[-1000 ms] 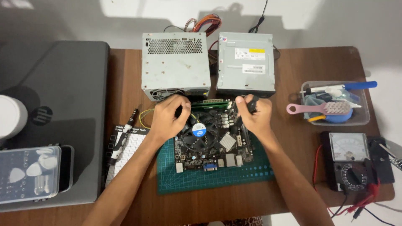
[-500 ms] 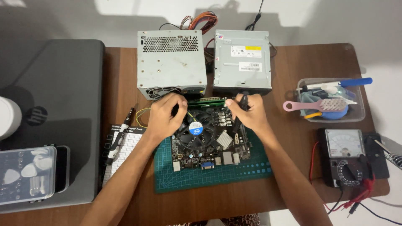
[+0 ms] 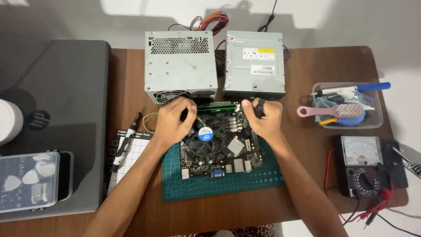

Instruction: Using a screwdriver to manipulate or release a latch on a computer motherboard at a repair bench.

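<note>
A dark motherboard (image 3: 219, 147) with a round cooler fan (image 3: 205, 134) lies on a green cutting mat (image 3: 219, 186). A green memory stick (image 3: 217, 105) stands in a slot along the board's far edge. My left hand (image 3: 173, 120) is curled over the stick's left end, and my right hand (image 3: 265, 118) over its right end. A small dark part shows between the fingers of each hand; what it is cannot be told. Both forearms reach in from the near edge.
A grey power supply (image 3: 180, 66) and a grey drive (image 3: 254, 66) stand right behind the board. A closed laptop (image 3: 52, 109), a clear parts box (image 3: 26, 182) and a screwdriver (image 3: 125, 142) lie left. A tool tub (image 3: 346, 107) and an analogue multimeter (image 3: 364, 164) sit right.
Both hands have stayed at the ends of the memory stick. Only the view has shifted slightly.
</note>
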